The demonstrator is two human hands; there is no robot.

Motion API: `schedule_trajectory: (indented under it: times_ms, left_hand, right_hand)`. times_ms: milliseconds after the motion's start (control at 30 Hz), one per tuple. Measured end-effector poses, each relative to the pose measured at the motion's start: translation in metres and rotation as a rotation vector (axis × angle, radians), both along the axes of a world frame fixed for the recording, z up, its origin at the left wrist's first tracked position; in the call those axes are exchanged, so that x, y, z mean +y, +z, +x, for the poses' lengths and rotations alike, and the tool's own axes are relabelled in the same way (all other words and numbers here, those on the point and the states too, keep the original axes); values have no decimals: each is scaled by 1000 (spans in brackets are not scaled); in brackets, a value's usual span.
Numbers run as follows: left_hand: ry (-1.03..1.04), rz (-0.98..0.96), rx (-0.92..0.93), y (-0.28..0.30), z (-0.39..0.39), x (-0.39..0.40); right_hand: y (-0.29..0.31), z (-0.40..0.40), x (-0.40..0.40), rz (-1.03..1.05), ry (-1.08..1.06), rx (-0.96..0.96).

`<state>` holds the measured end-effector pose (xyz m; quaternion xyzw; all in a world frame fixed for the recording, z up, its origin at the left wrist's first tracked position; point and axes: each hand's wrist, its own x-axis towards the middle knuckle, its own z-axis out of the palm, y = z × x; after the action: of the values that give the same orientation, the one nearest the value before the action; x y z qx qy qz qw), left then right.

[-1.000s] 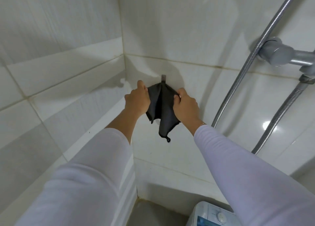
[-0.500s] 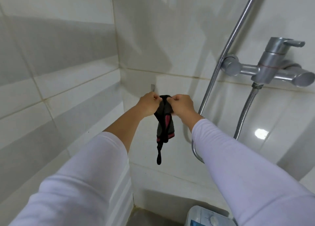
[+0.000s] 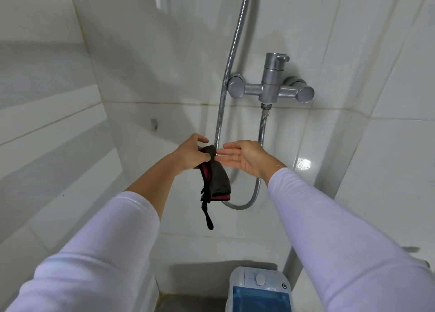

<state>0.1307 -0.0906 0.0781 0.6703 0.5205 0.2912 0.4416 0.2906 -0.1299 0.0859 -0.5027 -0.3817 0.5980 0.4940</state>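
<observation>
A dark grey cloth (image 3: 217,181) with a red edge and a black strap hangs in front of the white tiled wall. My left hand (image 3: 191,153) pinches its top end between thumb and fingers. My right hand (image 3: 242,157) is beside it on the right, palm up, fingers straight, the fingertips close to the cloth's top. A small metal hook (image 3: 153,124) on the wall, up and to the left of the hands, carries nothing.
A chrome shower mixer (image 3: 270,89) is fixed to the wall above the hands. Its metal hose (image 3: 259,182) loops down behind the cloth. A white and blue appliance (image 3: 259,288) stands on the floor below. The tiled corner is on the left.
The cloth came off the wall hook and moved right and down. My right hand let go of it and opened; my left hand alone holds it now.
</observation>
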Motion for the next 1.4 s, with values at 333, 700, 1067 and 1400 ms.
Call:
schedule_trajectory:
  times_ms: [333, 700, 1067, 1400]
  left_hand:
    - [-202, -268, -237, -13, 67, -28]
    - [-305, -640, -154, -88, 128, -53]
    - [-412, -454, 137, -177, 175, -47]
    - [-536, -13, 639, -329, 213, -27]
  right_hand:
    - [-72, 90, -56, -253, 145, -276]
    - [-97, 140, -86, -351, -146, -274]
    - [-193, 193, -100, -450, 40, -430]
    - [-368, 220, -73, -430, 200, -870]
